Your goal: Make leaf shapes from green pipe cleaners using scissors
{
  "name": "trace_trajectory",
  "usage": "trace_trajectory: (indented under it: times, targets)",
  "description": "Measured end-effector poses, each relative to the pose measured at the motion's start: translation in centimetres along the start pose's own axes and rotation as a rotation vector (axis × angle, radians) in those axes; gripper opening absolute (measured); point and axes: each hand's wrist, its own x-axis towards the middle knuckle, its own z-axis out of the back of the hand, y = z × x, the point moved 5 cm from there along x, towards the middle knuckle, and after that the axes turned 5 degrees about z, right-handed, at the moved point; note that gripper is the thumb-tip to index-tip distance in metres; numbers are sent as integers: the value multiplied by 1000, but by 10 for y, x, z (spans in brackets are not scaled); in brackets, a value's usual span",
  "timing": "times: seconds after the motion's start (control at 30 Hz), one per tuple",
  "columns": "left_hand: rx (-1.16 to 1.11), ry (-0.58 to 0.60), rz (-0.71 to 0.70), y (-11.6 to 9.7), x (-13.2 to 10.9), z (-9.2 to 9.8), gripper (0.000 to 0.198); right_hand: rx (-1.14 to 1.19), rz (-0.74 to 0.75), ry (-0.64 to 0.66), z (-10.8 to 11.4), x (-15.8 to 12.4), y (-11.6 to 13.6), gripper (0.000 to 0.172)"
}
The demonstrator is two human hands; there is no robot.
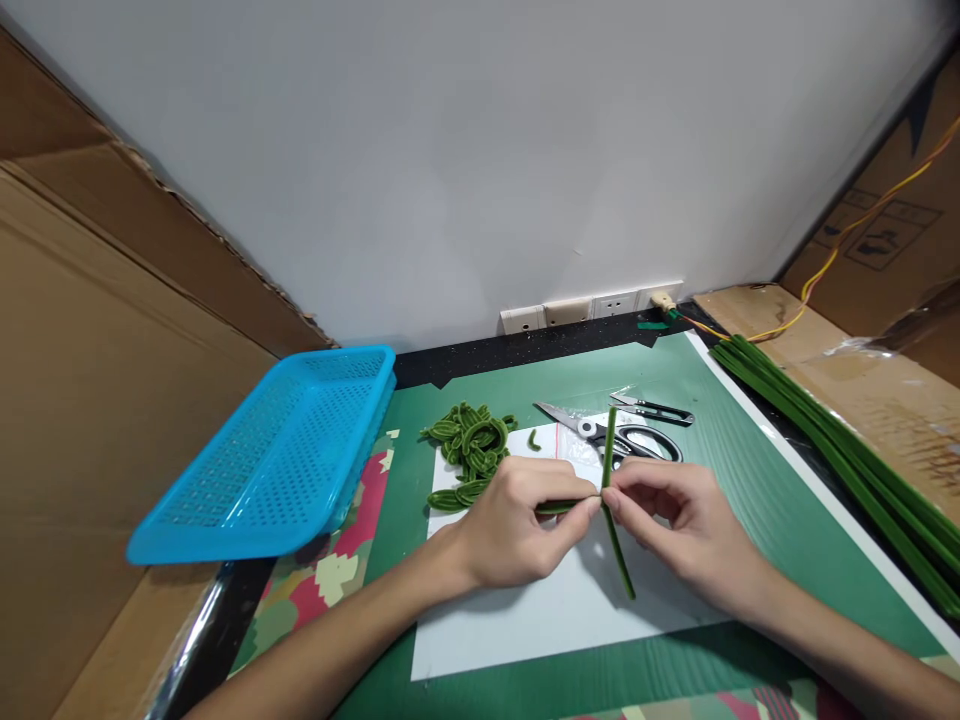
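Green strip (609, 445) pinched by two hands (529, 525) (694, 530), one pair of scissors (586, 428) beyond

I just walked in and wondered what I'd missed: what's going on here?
A person works with both hands over a rectangular white sheet. The left hand pinches a fuzzy green piece, its end meeting a slim, fuzzy green strip that runs crosswise. The right hand pinches that strip near its middle. Behind the left hand lies a pile of looped, fuzzy green pieces; black-handled metal scissors lie beyond the hands.
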Motion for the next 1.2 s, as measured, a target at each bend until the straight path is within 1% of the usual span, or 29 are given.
trace_trajectory:
  times: [0.07,0.13,0.23,0.33,0.47,0.6,0.7,0.8,0.87,1.03,1.1,1.2]
  targets:
    - [-173,24,173,7,3,0,24,-8,11,-8,3,1,2,29]
    - [-316,24,317,14,4,-2,22,15,22,-33,6,3,3,29]
    - [-445,-41,429,22,5,-2,21,63,25,-65,9,4,4,29]
    - [-475,-101,467,29,4,-1,21,82,-7,-64,9,5,2,32]
    - [-455,-63,476,34,2,-4,20,132,-91,-69,8,4,-5,35]
    - [-437,-20,473,32,1,-6,20,162,-154,-58,6,2,-12,34]
    - [-425,17,483,29,1,-6,22,105,-120,-35,4,0,-12,28]
    - [-521,119,551,28,0,-9,36,-20,-33,8,3,-2,-8,23]
    - [-571,173,592,28,-2,-11,42,-106,30,42,1,-2,-5,22]
    - [-622,253,622,26,-2,-12,41,-233,145,121,-3,-1,2,20]
    - [-658,267,614,26,-1,-12,47,-249,143,147,-5,1,3,22]
    - [-629,260,619,30,-1,-13,56,-227,47,181,-7,1,-2,25]
